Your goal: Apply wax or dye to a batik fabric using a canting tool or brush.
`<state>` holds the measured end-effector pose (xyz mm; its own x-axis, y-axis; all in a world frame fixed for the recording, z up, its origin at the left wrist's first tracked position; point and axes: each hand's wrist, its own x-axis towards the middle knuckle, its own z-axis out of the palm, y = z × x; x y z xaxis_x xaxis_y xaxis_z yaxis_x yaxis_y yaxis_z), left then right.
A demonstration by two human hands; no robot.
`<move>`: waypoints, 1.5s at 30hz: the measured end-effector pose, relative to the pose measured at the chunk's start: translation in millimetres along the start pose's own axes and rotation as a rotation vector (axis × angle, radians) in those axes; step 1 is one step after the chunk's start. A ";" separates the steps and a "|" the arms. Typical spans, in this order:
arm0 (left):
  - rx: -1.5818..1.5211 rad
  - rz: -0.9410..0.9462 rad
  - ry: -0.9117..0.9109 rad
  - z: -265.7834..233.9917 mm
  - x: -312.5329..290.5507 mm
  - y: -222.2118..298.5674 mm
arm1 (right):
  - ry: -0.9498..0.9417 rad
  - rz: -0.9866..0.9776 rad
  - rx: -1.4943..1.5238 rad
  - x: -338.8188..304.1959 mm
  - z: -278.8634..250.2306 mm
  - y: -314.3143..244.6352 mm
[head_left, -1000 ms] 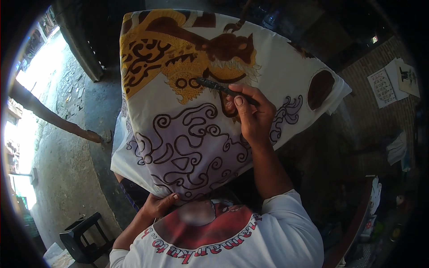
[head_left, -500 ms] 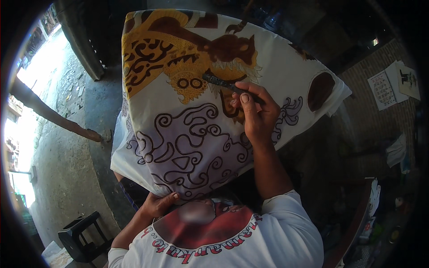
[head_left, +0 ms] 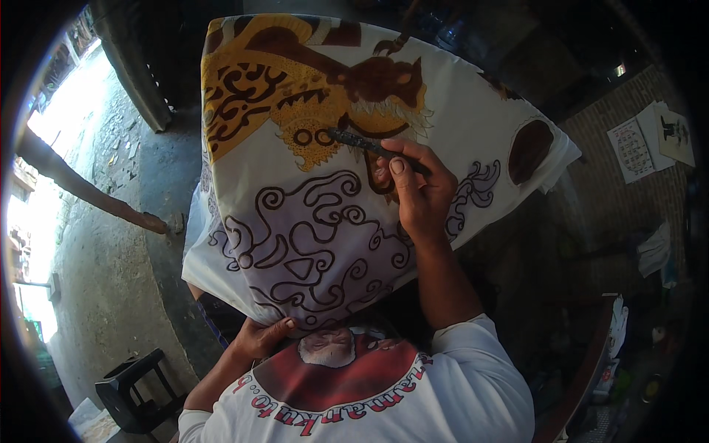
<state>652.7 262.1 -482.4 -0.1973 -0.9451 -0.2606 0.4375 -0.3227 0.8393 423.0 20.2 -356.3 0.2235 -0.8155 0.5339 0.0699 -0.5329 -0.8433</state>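
Observation:
A large white cloth (head_left: 310, 221) with brown swirl outlines and a yellow and brown figure hangs draped in front of me. My right hand (head_left: 417, 188) holds a dark pen-like wax tool (head_left: 362, 142), its tip resting on the yellow part of the design. My left hand (head_left: 258, 338) grips the lower edge of the cloth from beneath, near my chest. I wear a white shirt with a red print.
A small black stool (head_left: 136, 391) stands on the concrete floor at lower left. A slanted wooden pole (head_left: 88, 192) crosses the bright left side. Papers (head_left: 650, 144) hang on a brick wall at right, with clutter below them.
My right hand and the tool have shifted slightly along the yellow design. My left hand stays on the cloth's lower edge.

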 end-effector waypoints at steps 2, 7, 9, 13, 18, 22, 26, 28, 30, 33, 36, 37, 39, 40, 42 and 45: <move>-0.002 0.003 -0.010 -1.0 1.1 -1.9 | -0.016 0.002 0.005 -0.3 -1.5 1.8; 0.004 0.021 -0.027 3.7 2.4 3.3 | -0.040 0.004 -0.019 -1.8 -2.8 4.8; -0.012 0.024 -0.032 3.1 2.3 2.3 | -0.023 0.002 -0.034 -1.1 -0.1 3.6; 0.023 0.001 -0.021 -2.4 0.5 -3.7 | -0.019 0.005 -0.007 -0.8 0.6 5.6; -0.031 0.011 -0.009 2.8 1.4 0.5 | -0.028 0.010 -0.034 -1.2 -0.4 9.3; -0.024 -0.005 -0.010 1.6 1.0 1.1 | -0.010 0.002 -0.027 -0.5 -1.1 8.2; -0.004 0.003 -0.011 2.5 1.2 2.1 | -0.012 -0.060 -0.014 2.0 -3.6 4.2; -0.012 0.007 -0.013 1.4 1.4 0.0 | -0.008 -0.069 -0.016 2.6 -2.9 3.4; 0.001 -0.008 -0.007 -0.3 1.2 -2.2 | -0.006 -0.045 0.014 2.5 -1.3 3.3; -0.010 -0.014 -0.010 2.0 1.9 1.4 | -0.059 -0.023 -0.027 3.5 -0.5 3.4; -0.004 -0.005 0.004 4.2 1.0 2.3 | -0.058 -0.045 -0.035 5.5 10.3 -0.3; -0.004 -0.004 0.005 4.2 0.9 2.6 | -0.059 -0.045 -0.034 5.7 12.1 0.9; 0.004 -0.015 0.001 3.6 0.6 3.3 | -0.079 -0.054 -0.023 6.0 15.2 5.3; 0.003 -0.014 0.002 3.4 0.5 3.7 | -0.081 -0.054 -0.022 6.1 16.9 7.2; 0.010 -0.061 -0.011 3.0 0.9 4.1 | -0.079 -0.038 0.019 6.6 19.1 9.5; 0.041 -0.083 -0.006 0.9 -0.2 3.4 | -0.088 -0.043 -0.014 7.5 20.7 8.2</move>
<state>653.4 261.2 -479.0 -0.2364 -0.9149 -0.3272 0.3833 -0.3972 0.8338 445.4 14.4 -360.5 0.3050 -0.7689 0.5619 0.0680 -0.5710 -0.8182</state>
